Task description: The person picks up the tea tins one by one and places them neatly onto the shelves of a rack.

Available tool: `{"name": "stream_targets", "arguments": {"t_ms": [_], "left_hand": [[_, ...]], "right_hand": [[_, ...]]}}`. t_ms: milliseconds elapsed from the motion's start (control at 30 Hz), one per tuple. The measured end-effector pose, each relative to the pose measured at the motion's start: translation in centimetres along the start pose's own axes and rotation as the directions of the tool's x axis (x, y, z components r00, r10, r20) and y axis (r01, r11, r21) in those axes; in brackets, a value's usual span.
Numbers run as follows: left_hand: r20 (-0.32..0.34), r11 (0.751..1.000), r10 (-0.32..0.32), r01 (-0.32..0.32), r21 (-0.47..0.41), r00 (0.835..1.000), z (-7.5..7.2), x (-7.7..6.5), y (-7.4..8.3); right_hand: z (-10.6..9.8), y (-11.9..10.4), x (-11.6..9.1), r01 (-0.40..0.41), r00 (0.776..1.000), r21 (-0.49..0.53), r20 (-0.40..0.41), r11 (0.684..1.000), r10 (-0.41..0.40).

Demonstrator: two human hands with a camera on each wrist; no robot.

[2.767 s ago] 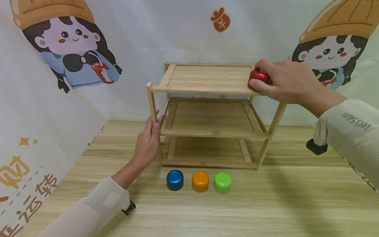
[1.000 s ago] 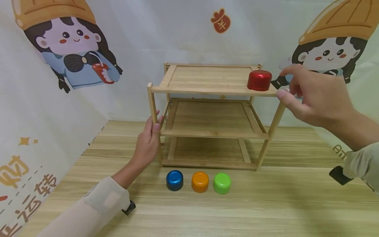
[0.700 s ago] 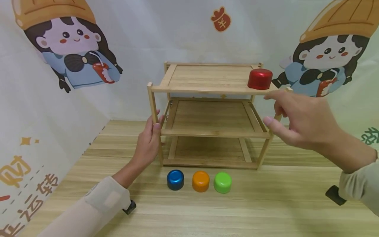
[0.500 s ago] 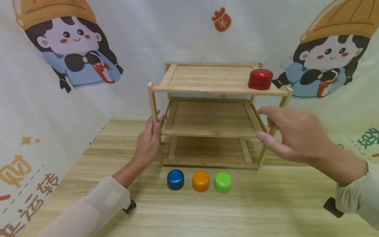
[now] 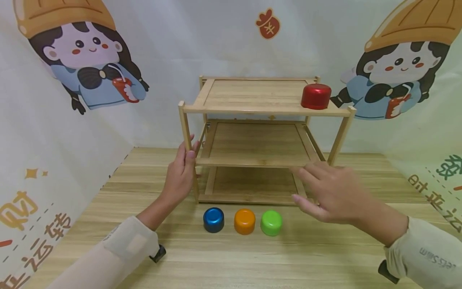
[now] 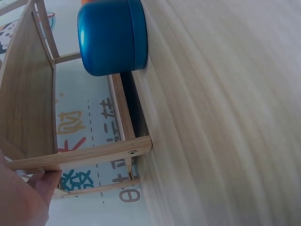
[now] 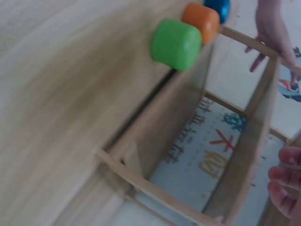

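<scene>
A three-tier wooden rack [image 5: 261,162] stands on the table. My left hand [image 5: 180,170] grips its left front post, thumb in front and fingers behind; the left wrist view shows part of that hand [image 6: 23,200] at the post. A red canister [image 5: 316,97] sits on the top shelf at the front right. On the table before the rack stand a blue canister [image 5: 213,220], an orange canister [image 5: 244,221] and a green canister [image 5: 271,223] in a row. My right hand [image 5: 333,192] hovers right of the green canister, fingers loosely bent and holding nothing.
The wooden table [image 5: 231,261] extends toward me and to both sides of the rack. A printed cloth [image 5: 173,36] with cartoon figures hangs behind and along the sides. Both middle and bottom shelves sit behind the row of canisters.
My right hand has let go of the red canister on the top shelf, drawn away to the right, then come down and leftward toward the green canister. The left hand stays put.
</scene>
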State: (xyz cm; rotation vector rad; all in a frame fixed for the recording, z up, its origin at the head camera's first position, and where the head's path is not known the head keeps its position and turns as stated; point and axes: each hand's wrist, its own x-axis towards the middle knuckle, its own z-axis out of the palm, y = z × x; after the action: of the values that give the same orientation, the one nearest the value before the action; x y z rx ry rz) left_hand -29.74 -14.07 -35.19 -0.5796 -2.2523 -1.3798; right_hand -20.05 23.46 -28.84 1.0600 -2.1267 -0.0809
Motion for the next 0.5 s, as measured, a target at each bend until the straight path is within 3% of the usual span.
{"name": "stream_targets", "arguments": {"t_ms": [500], "left_hand": [[-0.004, 1.0, 0.011, -0.011, 0.0, 1.0, 0.0, -0.1, -0.1]], "right_hand": [[4.4, -2.5, -1.4, 0.069, 0.997, -0.026, 0.026, 0.997, -0.068]]}}
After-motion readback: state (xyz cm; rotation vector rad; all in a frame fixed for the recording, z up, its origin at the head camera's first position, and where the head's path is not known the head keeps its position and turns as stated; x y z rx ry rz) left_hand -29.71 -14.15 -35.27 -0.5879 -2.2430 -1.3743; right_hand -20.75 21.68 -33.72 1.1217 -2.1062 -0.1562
